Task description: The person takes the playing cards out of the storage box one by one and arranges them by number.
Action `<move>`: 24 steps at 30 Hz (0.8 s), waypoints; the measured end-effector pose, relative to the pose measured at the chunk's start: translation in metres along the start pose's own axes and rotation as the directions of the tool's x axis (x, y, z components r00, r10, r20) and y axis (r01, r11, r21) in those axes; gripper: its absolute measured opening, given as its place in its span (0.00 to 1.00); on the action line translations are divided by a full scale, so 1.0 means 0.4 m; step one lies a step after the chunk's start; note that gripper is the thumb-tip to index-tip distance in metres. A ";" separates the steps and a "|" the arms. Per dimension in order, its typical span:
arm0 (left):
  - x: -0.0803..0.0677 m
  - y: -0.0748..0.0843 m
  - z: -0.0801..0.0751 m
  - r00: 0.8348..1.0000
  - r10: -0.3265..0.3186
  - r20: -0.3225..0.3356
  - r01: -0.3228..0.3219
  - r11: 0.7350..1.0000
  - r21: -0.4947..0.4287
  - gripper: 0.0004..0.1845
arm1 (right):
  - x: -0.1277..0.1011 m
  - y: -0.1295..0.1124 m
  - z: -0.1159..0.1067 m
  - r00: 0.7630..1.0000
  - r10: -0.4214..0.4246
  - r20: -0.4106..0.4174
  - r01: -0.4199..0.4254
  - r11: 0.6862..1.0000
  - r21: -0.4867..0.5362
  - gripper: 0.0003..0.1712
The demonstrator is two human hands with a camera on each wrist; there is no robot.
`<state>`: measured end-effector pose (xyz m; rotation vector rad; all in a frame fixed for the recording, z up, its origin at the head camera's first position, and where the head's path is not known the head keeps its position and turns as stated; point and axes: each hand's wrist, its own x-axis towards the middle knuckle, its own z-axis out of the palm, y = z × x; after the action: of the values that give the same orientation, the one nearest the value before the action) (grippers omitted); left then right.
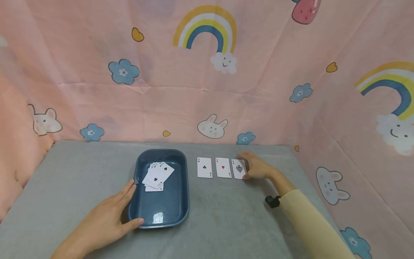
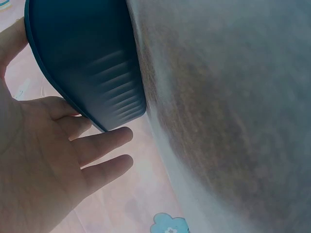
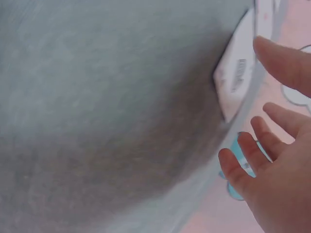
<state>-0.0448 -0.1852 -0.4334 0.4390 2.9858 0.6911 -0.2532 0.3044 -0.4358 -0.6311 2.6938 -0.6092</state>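
Two flat hands: left hand [image 1: 103,221] against tray [image 1: 181,187], right hand [image 1: 255,167] on ace of spades [image 1: 238,169].

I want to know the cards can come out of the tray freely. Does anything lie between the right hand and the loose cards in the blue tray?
Yes. The right hand rests at the ace of spades; the ace of hearts, the ace of clubs and the tray wall lie between it and the loose cards.

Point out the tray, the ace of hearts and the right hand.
tray [image 1: 181,180]: head view, on its right wall.
ace of hearts [image 1: 223,167]: head view, on the card's middle.
right hand [image 1: 257,168]: head view, on the back of the hand.
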 end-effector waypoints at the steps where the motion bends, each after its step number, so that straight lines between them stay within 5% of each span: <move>1: 0.000 0.000 0.000 1.000 -0.001 0.001 0.001 1.000 0.000 0.60 | -0.001 -0.003 -0.004 1.000 0.008 -0.009 -0.008 1.000 0.002 0.52; 8: -0.003 -0.003 0.002 1.000 0.006 -0.008 -0.006 1.000 0.000 0.60 | -0.005 -0.050 -0.027 0.997 0.056 -0.054 -0.050 0.993 0.111 0.49; 24: 0.002 -0.002 0.003 1.000 -0.003 0.013 0.003 1.000 0.015 0.61 | 0.007 -0.181 -0.019 0.977 -0.039 -0.208 0.082 0.976 0.202 0.39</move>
<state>-0.0457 -0.1850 -0.4349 0.4381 2.9807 0.6639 -0.2332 0.2467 -0.3961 -0.6258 2.7502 -1.0101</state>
